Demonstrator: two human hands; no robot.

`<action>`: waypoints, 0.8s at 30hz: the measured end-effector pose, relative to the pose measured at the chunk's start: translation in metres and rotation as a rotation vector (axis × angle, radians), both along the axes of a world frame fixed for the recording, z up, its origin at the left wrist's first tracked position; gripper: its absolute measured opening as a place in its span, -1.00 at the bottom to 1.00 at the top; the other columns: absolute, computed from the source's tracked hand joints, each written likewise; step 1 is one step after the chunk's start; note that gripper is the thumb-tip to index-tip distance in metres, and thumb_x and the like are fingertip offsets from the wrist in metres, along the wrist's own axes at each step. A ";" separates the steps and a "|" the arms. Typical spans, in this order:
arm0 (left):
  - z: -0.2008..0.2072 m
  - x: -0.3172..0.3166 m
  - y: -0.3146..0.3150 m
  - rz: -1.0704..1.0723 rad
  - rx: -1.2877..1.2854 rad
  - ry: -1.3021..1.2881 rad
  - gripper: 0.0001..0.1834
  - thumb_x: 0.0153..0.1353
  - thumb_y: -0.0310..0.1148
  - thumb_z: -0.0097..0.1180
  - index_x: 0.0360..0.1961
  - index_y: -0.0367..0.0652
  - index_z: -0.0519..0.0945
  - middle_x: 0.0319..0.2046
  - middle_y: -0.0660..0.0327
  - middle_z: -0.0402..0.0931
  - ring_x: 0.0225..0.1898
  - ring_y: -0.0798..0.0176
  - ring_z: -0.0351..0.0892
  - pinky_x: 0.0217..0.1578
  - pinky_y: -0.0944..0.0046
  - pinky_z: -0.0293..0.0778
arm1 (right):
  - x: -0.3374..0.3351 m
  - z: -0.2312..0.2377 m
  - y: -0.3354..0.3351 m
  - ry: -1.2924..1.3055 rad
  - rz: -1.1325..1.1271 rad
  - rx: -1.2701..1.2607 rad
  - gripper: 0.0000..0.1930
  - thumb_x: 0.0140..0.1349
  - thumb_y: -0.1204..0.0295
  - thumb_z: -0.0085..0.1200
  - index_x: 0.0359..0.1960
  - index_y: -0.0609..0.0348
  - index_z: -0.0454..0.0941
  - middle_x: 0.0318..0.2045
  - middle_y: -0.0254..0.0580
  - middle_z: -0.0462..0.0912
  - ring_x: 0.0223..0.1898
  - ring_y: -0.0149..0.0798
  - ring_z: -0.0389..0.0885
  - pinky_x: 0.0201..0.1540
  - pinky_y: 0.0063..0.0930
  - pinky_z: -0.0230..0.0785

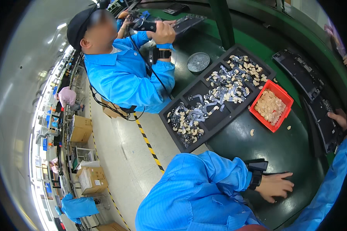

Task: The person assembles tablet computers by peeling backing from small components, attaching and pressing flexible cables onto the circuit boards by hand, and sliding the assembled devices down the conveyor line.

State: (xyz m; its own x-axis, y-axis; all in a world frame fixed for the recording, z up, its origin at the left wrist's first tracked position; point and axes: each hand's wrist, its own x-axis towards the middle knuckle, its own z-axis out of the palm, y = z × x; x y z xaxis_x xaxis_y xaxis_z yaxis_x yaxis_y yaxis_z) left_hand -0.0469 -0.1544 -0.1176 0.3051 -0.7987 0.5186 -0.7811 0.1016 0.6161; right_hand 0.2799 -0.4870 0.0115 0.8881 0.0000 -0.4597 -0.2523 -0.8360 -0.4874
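My left hand (275,186) is spread with its fingers apart, low over or resting on the dark green tabletop (239,144); nothing shows in it. A dark band with a black device is strapped on that wrist. At the right edge, my right hand (338,118) grips the edge of a black laptop housing (324,122), thumb on top and the other fingers mostly hidden. A second black laptop housing (298,72) lies just beyond it. Between my hands and farther off stands a red plastic bin (261,120) holding many pale, thin pieces.
A black compartment tray (214,129) holds heaps of cream pieces and grey flat strips. Behind it sits a round dish (198,62). A co-worker in blue (131,81) holds a dark tool and panel. A green post (222,23) rises at the back. Loose pieces lie near the bin.
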 end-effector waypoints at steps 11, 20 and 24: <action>0.018 0.047 0.024 0.709 0.070 0.082 -0.20 0.12 -0.16 0.34 0.30 -0.44 0.39 0.40 -0.34 0.22 0.53 -0.38 0.10 0.58 -0.37 -0.13 | -0.117 -0.032 0.040 0.122 -0.014 0.770 -0.35 0.31 0.38 0.35 0.40 0.31 0.44 0.14 -0.16 0.71 0.06 -0.28 0.72 0.19 -0.35 0.56; 0.066 0.040 0.050 0.379 0.143 0.376 -0.43 0.32 -0.12 0.28 0.29 -0.14 0.57 0.17 -0.07 0.62 0.24 -0.18 0.56 0.29 -0.28 0.33 | -0.210 -0.035 0.095 0.040 -0.296 0.848 -0.54 0.41 0.29 0.28 0.25 0.25 0.53 -0.09 -0.31 0.73 -0.25 -0.52 0.69 -0.25 -0.63 0.54; 0.104 0.021 0.095 0.123 0.232 0.408 -0.46 0.33 -0.12 0.28 0.24 -0.19 0.60 0.12 -0.06 0.66 0.17 -0.16 0.63 0.17 -0.13 0.49 | -0.284 -0.043 0.109 0.041 -0.536 0.982 -0.57 0.41 0.29 0.26 0.22 0.25 0.57 -0.06 -0.22 0.76 -0.21 -0.42 0.76 -0.21 -0.52 0.62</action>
State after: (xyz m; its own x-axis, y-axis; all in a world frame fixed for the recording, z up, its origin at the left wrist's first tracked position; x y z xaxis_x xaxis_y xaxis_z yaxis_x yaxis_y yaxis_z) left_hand -0.0257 -0.0590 -0.0132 0.5460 -0.8243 0.1498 -0.4690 -0.1525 0.8699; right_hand -0.0037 -0.3776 -0.0312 0.8663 0.0007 -0.4995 -0.4955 0.1280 -0.8591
